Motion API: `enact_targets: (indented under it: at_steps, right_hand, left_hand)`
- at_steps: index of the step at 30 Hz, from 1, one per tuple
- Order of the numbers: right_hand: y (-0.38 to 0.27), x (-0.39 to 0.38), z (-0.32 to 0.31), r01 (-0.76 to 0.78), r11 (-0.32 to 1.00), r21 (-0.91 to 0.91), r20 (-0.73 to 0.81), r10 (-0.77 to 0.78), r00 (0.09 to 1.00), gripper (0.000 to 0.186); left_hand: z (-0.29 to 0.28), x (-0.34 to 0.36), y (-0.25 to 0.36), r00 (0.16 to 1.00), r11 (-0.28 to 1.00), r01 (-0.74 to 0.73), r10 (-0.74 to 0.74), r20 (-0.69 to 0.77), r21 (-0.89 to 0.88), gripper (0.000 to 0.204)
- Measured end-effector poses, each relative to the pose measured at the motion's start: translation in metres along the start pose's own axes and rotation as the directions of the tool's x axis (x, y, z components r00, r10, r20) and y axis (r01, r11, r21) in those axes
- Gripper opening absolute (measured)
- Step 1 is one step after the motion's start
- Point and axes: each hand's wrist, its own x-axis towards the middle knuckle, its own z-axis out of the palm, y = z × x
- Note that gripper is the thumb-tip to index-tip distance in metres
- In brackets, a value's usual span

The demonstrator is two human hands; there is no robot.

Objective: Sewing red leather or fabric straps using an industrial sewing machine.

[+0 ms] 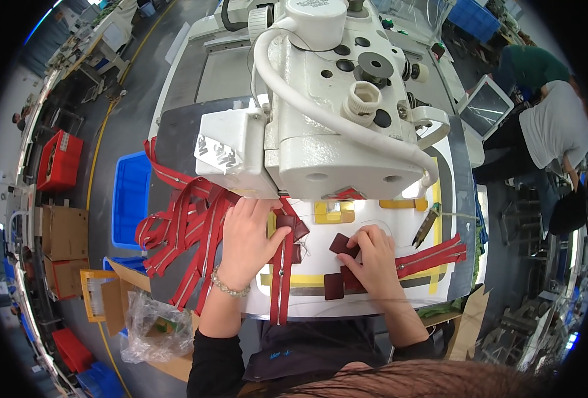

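Note:
My left hand (pixel 249 232), a beaded bracelet on its wrist, is closed at the sewing machine's front edge. Its thumb presses a dark red square patch (pixel 285 221) at the upper end of a red zipper (pixel 281 278), which hangs toward me over the table edge. My right hand (pixel 373 257) pinches another dark red square patch (pixel 341 244) between thumb and fingers. Below that hand lies one more square patch (pixel 333 286), and a second red zipper (pixel 433 257) runs out from under it to the right. The left fingertips are partly hidden by the machine.
The white sewing machine head (pixel 353 149) overhangs the work area. A heap of red zippers (pixel 191 225) lies left. Thread snips (pixel 426 227) and a yellow-edged clear piece (pixel 334 212) rest on the white plate. Blue bin (pixel 132 199) and plastic-lined carton (pixel 158 325) stand left; people work at right.

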Motion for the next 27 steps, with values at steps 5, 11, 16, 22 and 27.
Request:
enact_targets:
  at_steps: [5, 11, 16, 22, 27]
  right_hand:
    - [-0.005, 0.008, -0.007, -0.049, 0.993, 0.112, 0.071, 0.041, 0.997, 0.035]
    - [0.006, 0.025, -0.018, 0.049, 0.983, 0.175, 0.138, -0.074, 0.988, 0.036]
    - [0.007, 0.033, -0.020, 0.101, 0.931, 0.352, 0.164, -0.167, 0.972, 0.023]
    - [-0.001, 0.032, -0.012, 0.065, 0.690, 0.721, 0.041, -0.137, 0.990, 0.022]
    - [0.012, 0.032, -0.009, -0.444, 0.042, 0.895, 0.432, 0.158, 0.888, 0.024]
  left_hand:
    - [0.012, -0.002, 0.013, 0.982, 0.977, -0.186, 0.183, -0.041, -0.102, 0.026]
    - [0.028, -0.004, 0.021, 0.950, 0.937, -0.303, 0.312, 0.026, -0.176, 0.023]
    - [0.029, -0.006, 0.020, 0.964, 0.916, -0.238, 0.262, 0.032, -0.322, 0.028]
    - [0.035, -0.013, 0.019, 0.924, 0.835, -0.361, 0.381, -0.037, -0.415, 0.034]
    - [0.034, -0.015, 0.022, 0.791, 0.796, -0.603, 0.589, -0.165, -0.053, 0.037]
